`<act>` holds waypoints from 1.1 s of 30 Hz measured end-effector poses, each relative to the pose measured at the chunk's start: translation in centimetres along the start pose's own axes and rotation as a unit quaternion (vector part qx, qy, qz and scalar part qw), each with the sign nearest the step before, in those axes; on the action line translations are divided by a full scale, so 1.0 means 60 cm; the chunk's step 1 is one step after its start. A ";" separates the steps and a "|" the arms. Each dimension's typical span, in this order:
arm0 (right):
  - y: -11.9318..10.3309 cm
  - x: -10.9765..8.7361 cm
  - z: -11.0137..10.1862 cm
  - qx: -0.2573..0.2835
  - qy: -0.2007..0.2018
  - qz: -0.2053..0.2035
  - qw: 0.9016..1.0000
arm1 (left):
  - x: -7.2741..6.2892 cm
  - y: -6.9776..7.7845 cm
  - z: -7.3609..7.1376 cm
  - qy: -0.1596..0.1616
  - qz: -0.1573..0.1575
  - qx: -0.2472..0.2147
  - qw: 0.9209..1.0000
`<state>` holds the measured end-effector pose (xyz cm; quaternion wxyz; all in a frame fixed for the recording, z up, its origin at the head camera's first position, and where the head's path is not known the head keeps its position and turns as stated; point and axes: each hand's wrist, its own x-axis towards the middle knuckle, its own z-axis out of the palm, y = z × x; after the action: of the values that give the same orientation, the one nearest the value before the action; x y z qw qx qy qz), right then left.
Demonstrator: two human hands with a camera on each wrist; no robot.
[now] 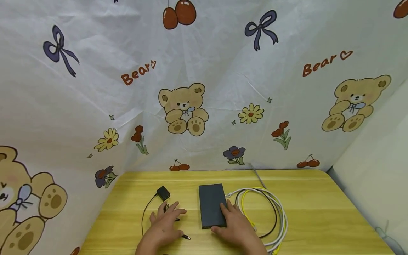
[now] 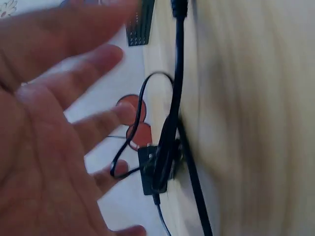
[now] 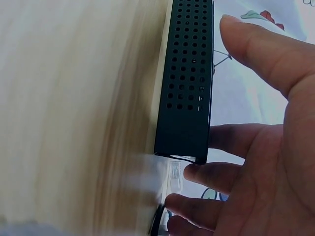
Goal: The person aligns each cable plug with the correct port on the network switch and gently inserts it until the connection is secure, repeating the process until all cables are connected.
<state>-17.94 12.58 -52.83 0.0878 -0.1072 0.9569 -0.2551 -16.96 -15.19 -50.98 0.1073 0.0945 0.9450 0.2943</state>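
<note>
A flat black metal box (image 1: 213, 205) with rows of vent holes along one side lies on the table. My right hand (image 1: 235, 224) is at its right edge, fingers extended and thumb near the front corner; in the right wrist view the fingertips (image 3: 197, 172) reach the box's end. My left hand (image 1: 165, 224) hovers with spread fingers over the thin black cord of a power adapter (image 1: 163, 193). A barrel plug (image 1: 186, 237) shows by that thumb. In the left wrist view the black cord (image 2: 176, 73) runs past the palm, with nothing between the fingers.
Coiled white, yellow and black cables (image 1: 280, 209) lie right of the box, partly behind my right hand. A grey cable (image 1: 257, 176) stretches to the table's back edge. A bear-printed cloth (image 1: 216, 106) hangs behind the wooden table (image 1: 325, 212).
</note>
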 end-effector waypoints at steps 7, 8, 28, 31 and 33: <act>0.000 -0.001 -0.002 0.004 0.003 -0.007 1.000 | -0.001 -0.016 -0.005 -0.026 -0.042 0.013 0.999; 0.000 0.000 -0.002 0.005 0.002 -0.006 1.000 | 0.000 -0.018 -0.005 -0.023 -0.041 0.012 0.999; 0.002 -0.002 -0.004 0.012 -0.010 -0.004 1.000 | 0.007 -0.014 0.004 0.031 -0.031 0.016 0.999; 0.003 -0.003 -0.006 0.017 -0.008 -0.009 1.000 | 0.007 -0.008 0.006 0.043 -0.022 0.008 0.999; 0.002 -0.004 -0.008 0.020 -0.004 -0.017 1.000 | 0.008 -0.004 0.007 0.049 -0.010 0.002 0.999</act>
<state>-17.84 12.97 -52.48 0.0892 -0.1230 0.9493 -0.2753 -17.32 -15.06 -51.53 0.0640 0.0709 0.9505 0.2956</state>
